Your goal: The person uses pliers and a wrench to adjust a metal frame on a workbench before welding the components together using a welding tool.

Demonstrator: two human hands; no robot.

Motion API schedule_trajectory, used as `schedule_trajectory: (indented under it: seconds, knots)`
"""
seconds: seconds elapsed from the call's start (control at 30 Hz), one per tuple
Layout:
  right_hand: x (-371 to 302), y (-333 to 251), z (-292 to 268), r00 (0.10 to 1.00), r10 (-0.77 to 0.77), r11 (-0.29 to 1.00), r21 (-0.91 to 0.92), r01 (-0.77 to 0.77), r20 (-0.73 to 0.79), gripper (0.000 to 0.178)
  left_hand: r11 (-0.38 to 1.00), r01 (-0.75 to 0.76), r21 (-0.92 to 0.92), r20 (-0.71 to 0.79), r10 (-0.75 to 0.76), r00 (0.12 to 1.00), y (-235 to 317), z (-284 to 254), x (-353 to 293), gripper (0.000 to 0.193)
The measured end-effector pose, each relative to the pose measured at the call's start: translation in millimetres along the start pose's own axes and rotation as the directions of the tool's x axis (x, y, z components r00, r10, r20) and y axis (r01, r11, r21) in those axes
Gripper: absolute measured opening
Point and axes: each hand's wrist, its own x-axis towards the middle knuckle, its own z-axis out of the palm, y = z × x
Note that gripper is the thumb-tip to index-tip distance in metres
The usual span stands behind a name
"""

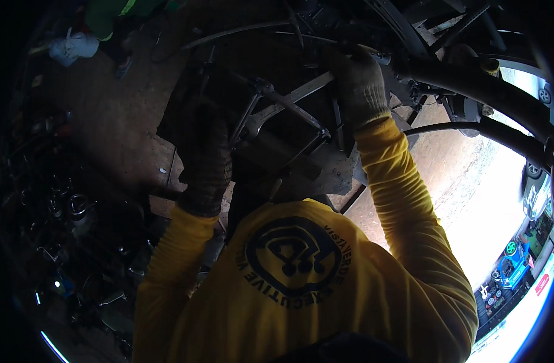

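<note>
1. Farthest left, dim metal parts [77,206] lie cluttered beside the brown ground [119,103].
2. The left hand [205,136], in a dark glove, is over the dark panel [173,121], near its left edge; shadow hides the fingers, so I cannot tell whether they are spread or closed.
3. Just right of that hand is the rounded head of a wrench [310,86]; from there the tool slants up and rightward over the panel to the other hand. It is long, flat, dull grey metal, paler along the handle.
4. Thin metal rods [304,117] form an angled frame, one crossing the wrench.
5. The right hand [359,85], in a pale knitted glove, curls around the wrench's upper right end.
6. Beyond it runs a thick black tube [471,91].
</note>
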Motion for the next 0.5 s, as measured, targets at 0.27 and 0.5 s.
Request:
schedule_trajectory:
  seconds: [0.27, 0.5]
  knots:
    - [120.5, 14.8, 97.1, 0.919, -0.321, 0.857, -0.343, 0.385, 0.229, 0.023, 0.956, 0.284, -0.072, -0.016, -0.286, 0.958, 21.2, -1.7, 3.5, 0.051]
    - [160.6, -8.5, 97.3, 0.901, -0.2, 0.883, -0.327, 0.336, 0.386, 0.022, 0.985, 0.14, -0.097, -0.01, -0.142, 0.99, 28.0, 6.7, 8.0, 0.045]
